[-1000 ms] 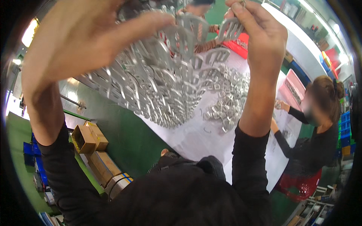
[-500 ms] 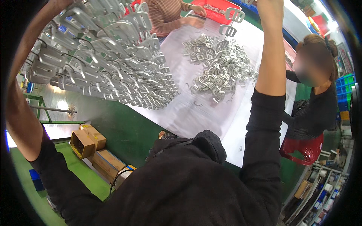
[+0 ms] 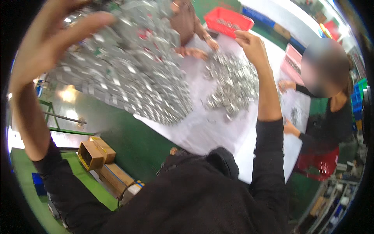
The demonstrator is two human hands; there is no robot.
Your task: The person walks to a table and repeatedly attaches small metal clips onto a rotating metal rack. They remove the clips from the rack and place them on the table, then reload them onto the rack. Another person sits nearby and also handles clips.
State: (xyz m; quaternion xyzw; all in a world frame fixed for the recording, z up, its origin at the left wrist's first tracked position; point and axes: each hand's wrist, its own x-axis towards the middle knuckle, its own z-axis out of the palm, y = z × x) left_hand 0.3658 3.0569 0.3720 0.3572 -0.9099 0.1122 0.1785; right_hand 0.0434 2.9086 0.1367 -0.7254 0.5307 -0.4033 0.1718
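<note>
A dense mass of silvery metal buckle-like pieces (image 3: pixel 144 82), blurred by motion, hangs at the upper left. My left hand (image 3: pixel 43 50) is raised beside its left edge, with one finger stretched toward the pieces and apart from the others. The upper part of this hand is smeared and cut by the frame edge; I see nothing held in it. My right hand (image 3: pixel 253 46) is raised over the far side of the white-covered table (image 3: pixel 202 136), its fingers loosely bent with nothing visible between them. Below and left of it, a heap of loose buckle-like pieces (image 3: pixel 233 82) lies on the table.
Across the table, a person's hands (image 3: pixel 210 43) are at the heap, near a red bin (image 3: pixel 228 21). Another person in black (image 3: pixel 327 121) sits at the right by a pink bin (image 3: pixel 292 60). Cardboard boxes (image 3: pixel 91 154) stand at the lower left.
My right hand has come down into view; the few pieces hanging near it are no longer seen there. My left hand has lowered into view. The hanging mass is now blurred.
</note>
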